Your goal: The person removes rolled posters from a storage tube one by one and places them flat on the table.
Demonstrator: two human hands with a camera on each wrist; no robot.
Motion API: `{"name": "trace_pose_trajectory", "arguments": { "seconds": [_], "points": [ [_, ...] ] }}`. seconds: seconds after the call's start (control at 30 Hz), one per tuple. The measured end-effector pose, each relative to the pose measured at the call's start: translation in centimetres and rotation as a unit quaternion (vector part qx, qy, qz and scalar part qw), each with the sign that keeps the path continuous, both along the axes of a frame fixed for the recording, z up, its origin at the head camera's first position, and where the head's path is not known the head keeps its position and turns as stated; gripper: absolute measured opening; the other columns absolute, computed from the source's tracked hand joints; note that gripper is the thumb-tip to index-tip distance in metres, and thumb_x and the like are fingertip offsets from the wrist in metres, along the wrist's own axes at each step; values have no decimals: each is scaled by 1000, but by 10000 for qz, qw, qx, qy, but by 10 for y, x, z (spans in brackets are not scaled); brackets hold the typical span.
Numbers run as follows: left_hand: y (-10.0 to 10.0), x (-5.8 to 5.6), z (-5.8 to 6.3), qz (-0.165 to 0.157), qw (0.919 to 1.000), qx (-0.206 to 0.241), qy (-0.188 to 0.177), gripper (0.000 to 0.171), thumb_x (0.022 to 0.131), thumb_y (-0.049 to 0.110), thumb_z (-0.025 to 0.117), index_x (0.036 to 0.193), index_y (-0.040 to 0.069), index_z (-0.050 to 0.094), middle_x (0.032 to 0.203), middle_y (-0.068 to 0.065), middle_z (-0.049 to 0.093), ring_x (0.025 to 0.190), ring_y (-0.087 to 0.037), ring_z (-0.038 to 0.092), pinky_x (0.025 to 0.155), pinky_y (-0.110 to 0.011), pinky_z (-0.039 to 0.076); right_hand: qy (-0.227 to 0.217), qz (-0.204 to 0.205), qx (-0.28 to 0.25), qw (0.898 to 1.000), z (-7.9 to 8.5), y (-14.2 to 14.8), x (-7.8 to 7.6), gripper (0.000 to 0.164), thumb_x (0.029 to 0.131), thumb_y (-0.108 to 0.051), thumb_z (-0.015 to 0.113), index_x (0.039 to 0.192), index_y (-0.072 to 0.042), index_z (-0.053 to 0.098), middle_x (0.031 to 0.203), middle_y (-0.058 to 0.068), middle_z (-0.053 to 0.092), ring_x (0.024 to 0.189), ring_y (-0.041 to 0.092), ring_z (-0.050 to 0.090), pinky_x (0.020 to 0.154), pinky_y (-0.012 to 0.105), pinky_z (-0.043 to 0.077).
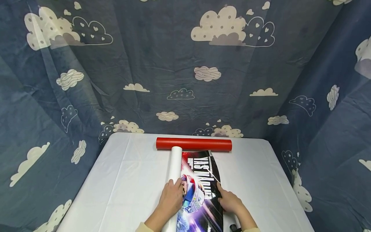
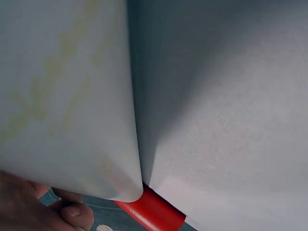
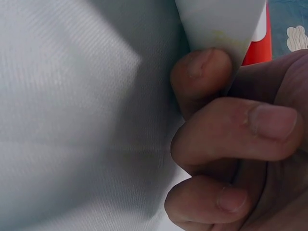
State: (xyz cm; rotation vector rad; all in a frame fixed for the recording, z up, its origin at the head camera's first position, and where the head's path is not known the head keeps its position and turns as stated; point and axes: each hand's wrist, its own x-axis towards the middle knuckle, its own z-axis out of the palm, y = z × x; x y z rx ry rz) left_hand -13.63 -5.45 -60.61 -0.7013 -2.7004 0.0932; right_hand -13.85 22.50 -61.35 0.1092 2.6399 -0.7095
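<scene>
A glossy poster (image 1: 200, 180) with large white lettering and purple light streaks lies partly unrolled on the white table. Its left side is wound into a white roll (image 1: 176, 161). My left hand (image 1: 172, 196) holds this roll, and in the left wrist view its curled fingers (image 2: 79, 215) show beside the white back of the paper. At the right edge of the sheet, my right hand (image 1: 230, 199) pinches the border. The right wrist view has a fingertip (image 3: 204, 67) against the paper's white underside (image 3: 221, 24), with the other fingers curled.
Across the table's far side lies a red tube-shaped roll (image 1: 194, 144), just beyond the poster's top end. The white-covered table (image 1: 130, 180) stretches to both sides. Behind it hangs a dark blue curtain (image 1: 162, 58) with cloud prints.
</scene>
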Motion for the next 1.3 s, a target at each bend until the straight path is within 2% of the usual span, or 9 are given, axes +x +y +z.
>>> {"name": "trace_pose_trajectory", "arguments": {
  "seconds": [0.2, 0.33, 0.57, 0.77, 0.97, 1.07, 1.3],
  "points": [
    [-1, 0, -1, -28, 10000, 15, 29, 32, 77, 33, 83, 98, 11, 75, 109, 0, 59, 77, -20, 48, 59, -29, 36, -22, -28, 49, 10000, 2, 3, 0, 73, 94, -16, 63, 163, -6, 39, 114, 25, 73, 69, 24, 60, 66, 40, 48],
    [-1, 0, -1, -8, 10000, -30, 73, 35, 75, 31, 84, 102, 10, 75, 110, 0, 59, 77, -19, 46, 58, -29, 34, -119, -148, -6, 9998, 8, 1, 4, 72, 94, -14, 63, 162, -3, 39, 114, 26, 72, 63, 24, 60, 63, 37, 46],
    [-4, -2, 0, 52, 9999, 93, 123, 25, 76, 26, 84, 91, 10, 72, 108, 0, 58, 76, -20, 45, 59, -29, 34, -48, -172, 57, 9998, 18, -1, 8, 70, 97, -15, 62, 162, -3, 40, 122, 27, 72, 72, 23, 63, 67, 37, 48],
    [-5, -4, -2, 51, 9998, 113, 123, 24, 75, 27, 85, 86, 11, 70, 108, 0, 58, 75, -19, 44, 58, -29, 34, -35, -120, 76, 9999, 14, 6, 6, 71, 95, -16, 62, 161, -2, 41, 124, 28, 71, 76, 24, 66, 67, 36, 48],
    [-8, -5, -1, 90, 9997, 112, 183, 28, 72, 27, 87, 85, 11, 68, 109, -1, 57, 74, -18, 43, 58, -28, 34, -77, -247, 121, 9996, 0, 15, 0, 72, 95, -18, 62, 163, -8, 40, 120, 26, 72, 67, 23, 63, 64, 36, 46],
    [-10, -5, 0, 80, 9996, 134, 215, 27, 72, 27, 86, 84, 11, 68, 106, -1, 56, 73, -18, 42, 57, -29, 33, -167, -328, 155, 9992, -5, 18, -2, 73, 96, -18, 62, 164, -11, 38, 122, 25, 72, 69, 23, 63, 66, 38, 47],
    [-12, -6, 0, 56, 9995, 252, 166, 24, 75, 26, 84, 86, 10, 70, 109, -1, 58, 73, -18, 43, 57, -28, 32, -99, -276, 245, 9993, 8, 13, 3, 71, 95, -16, 62, 162, -5, 40, 125, 30, 71, 76, 27, 67, 69, 42, 50]
  ]
}}
